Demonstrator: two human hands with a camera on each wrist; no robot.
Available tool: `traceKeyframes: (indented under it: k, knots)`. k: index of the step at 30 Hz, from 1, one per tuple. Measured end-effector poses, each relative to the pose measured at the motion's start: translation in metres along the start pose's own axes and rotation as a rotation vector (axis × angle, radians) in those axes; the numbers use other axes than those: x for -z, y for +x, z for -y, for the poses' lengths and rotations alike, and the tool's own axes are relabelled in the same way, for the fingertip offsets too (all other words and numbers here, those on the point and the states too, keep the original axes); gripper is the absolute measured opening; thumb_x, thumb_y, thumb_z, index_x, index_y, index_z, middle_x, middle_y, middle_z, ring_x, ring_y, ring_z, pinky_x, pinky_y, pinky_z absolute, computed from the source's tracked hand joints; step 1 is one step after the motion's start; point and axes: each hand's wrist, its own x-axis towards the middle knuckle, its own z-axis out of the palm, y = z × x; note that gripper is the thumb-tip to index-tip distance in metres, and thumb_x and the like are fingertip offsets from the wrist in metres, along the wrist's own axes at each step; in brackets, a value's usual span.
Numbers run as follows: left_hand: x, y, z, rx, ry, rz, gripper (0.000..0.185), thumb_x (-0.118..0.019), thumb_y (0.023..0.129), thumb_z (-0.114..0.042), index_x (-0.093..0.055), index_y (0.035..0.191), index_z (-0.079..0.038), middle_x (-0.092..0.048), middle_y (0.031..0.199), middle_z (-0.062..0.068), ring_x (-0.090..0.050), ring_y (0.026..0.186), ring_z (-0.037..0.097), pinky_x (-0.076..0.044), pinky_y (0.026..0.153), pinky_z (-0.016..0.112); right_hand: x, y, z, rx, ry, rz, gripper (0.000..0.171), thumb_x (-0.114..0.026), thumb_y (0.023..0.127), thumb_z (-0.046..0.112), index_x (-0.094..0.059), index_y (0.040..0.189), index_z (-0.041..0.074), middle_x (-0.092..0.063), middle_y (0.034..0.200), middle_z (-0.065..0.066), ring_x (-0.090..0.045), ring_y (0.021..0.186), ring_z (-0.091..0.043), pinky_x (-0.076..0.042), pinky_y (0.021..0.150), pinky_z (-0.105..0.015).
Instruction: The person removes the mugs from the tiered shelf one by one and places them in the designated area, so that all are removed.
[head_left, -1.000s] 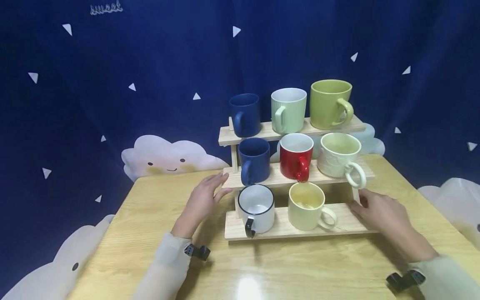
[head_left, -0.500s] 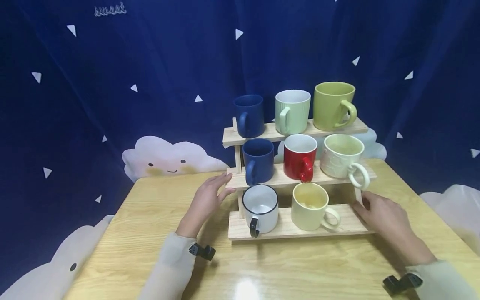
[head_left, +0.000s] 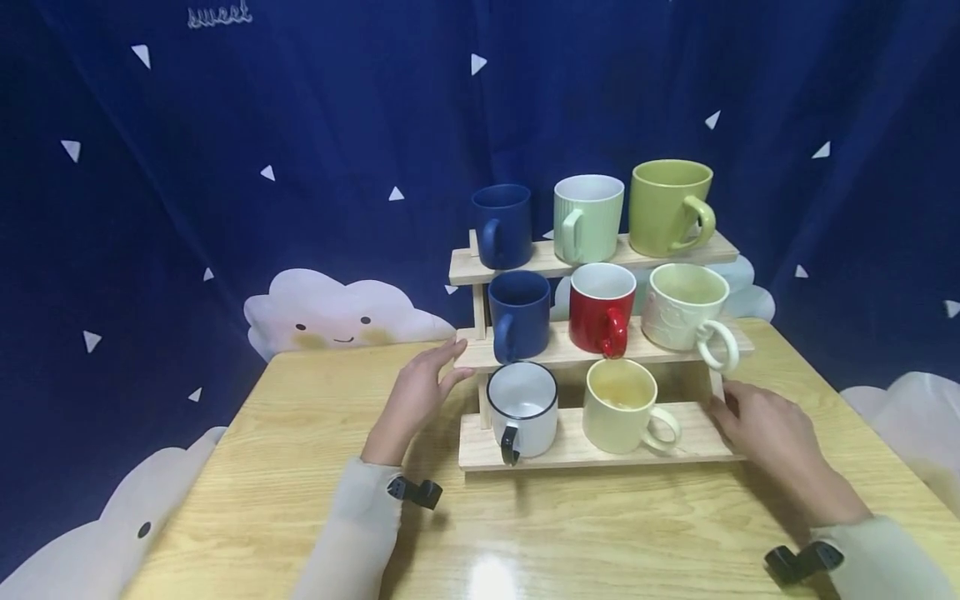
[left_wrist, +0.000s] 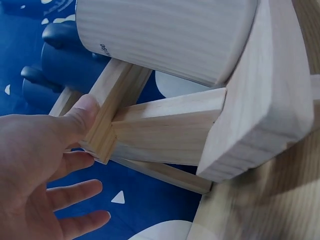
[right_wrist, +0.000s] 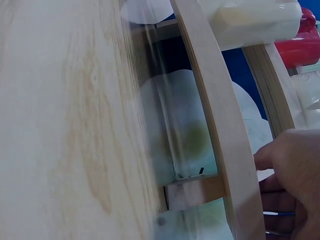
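A three-tier wooden rack (head_left: 570, 451) holds several mugs on the table (head_left: 315, 467). Top tier: navy mug (head_left: 502, 225), pale green ribbed mug (head_left: 588, 218), olive mug (head_left: 667, 207). Middle tier: navy mug (head_left: 519, 315), red mug (head_left: 602, 307), cream mug (head_left: 684, 308). Bottom tier: white black-rimmed mug (head_left: 522, 410), pale yellow mug (head_left: 621, 406). My left hand (head_left: 423, 392) touches the left end of the middle shelf, thumb (left_wrist: 82, 115) against the wood (left_wrist: 107, 120), fingers straight. My right hand (head_left: 757, 421) rests against the rack's right side, its fingertips (right_wrist: 272, 155) at the shelf edge (right_wrist: 220, 125).
A dark blue curtain with white triangles hangs behind the table. White cloud cushions (head_left: 330, 312) sit at the back left and along both sides. The table's front edge lies near my sleeves, with bare wood in front of the rack.
The rack has shifted slightly right and away from me on the table. Both hands have stayed on its two ends and moved with it.
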Motion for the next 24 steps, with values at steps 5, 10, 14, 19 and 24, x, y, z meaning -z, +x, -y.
traceKeyframes:
  k: [5,10,14,19,24]
  knots:
    - [-0.004,0.001,0.001,0.008,-0.005,0.014,0.051,-0.054,0.083,-0.046,-0.051,0.127,-0.02,-0.049,0.128,0.005,-0.05,0.112,0.024,-0.039,0.093,0.04,-0.001,0.001,-0.001,-0.011,0.005,0.004,0.02,-0.055,0.086,0.031,-0.051,0.073,0.017,-0.056,0.065,-0.011,-0.053,0.059,-0.039,-0.029,0.038,-0.043]
    - [-0.002,0.0,0.002,-0.004,-0.016,-0.001,0.052,-0.052,0.083,-0.047,-0.05,0.127,-0.019,-0.048,0.129,0.004,-0.049,0.112,0.023,-0.039,0.094,0.038,0.0,0.0,-0.001,0.019,0.016,-0.002,0.018,-0.055,0.086,0.032,-0.051,0.077,0.017,-0.057,0.068,-0.011,-0.054,0.063,-0.04,-0.031,0.042,-0.045]
    - [-0.003,0.0,0.002,0.007,-0.022,-0.001,0.052,-0.052,0.084,-0.047,-0.049,0.128,-0.02,-0.046,0.13,0.002,-0.048,0.113,0.023,-0.038,0.095,0.037,0.003,-0.001,0.0,0.033,0.038,0.012,0.022,-0.054,0.086,0.039,-0.054,0.086,0.016,-0.06,0.075,-0.011,-0.057,0.07,-0.039,-0.036,0.048,-0.048]
    - [-0.003,-0.003,0.002,0.026,-0.017,0.044,0.053,-0.051,0.085,-0.048,-0.047,0.13,-0.021,-0.044,0.133,0.001,-0.047,0.115,0.023,-0.037,0.096,0.038,0.006,-0.009,0.001,0.032,0.074,0.048,0.041,-0.053,0.085,0.046,-0.057,0.105,0.009,-0.062,0.087,-0.013,-0.057,0.082,-0.038,-0.04,0.06,-0.052]
    - [-0.003,-0.002,0.001,0.03,-0.026,0.043,0.053,-0.05,0.085,-0.048,-0.046,0.13,-0.021,-0.042,0.134,0.0,-0.046,0.115,0.025,-0.037,0.096,0.04,0.008,-0.017,0.0,0.069,0.103,0.028,0.053,-0.057,0.083,0.045,-0.049,0.119,0.006,-0.057,0.101,-0.019,-0.051,0.094,-0.038,-0.038,0.071,-0.054]
